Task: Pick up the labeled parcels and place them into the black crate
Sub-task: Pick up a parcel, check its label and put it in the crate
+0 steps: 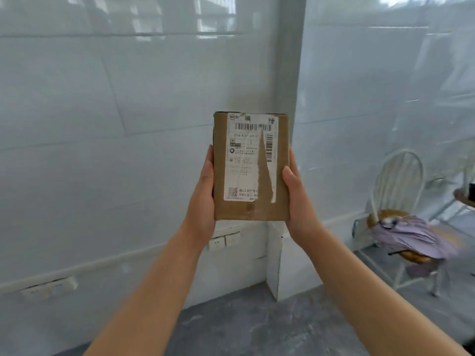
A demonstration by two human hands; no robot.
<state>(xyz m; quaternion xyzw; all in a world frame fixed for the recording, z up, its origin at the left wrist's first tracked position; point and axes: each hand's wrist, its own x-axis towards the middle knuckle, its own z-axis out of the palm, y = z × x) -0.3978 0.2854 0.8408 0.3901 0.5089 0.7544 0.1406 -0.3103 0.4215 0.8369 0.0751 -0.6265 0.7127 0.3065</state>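
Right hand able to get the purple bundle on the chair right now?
Probably not: right hand is busy gripping the parcel, and the purple bundle lies well beyond it on the chair.

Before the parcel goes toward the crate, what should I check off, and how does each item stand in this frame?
1. Two-handed hold: ok. The left hand and right hand grip the parcel by its side edges.
2. Label present: ok. The label faces the camera, though a strip is torn out of it.
3. Parcel intact: the front looks ok, the back cannot be told.
4. Black crate located: not ok, it is not in view.
5. Clearance: ok. The chair stands off to the right, apart from the arms.
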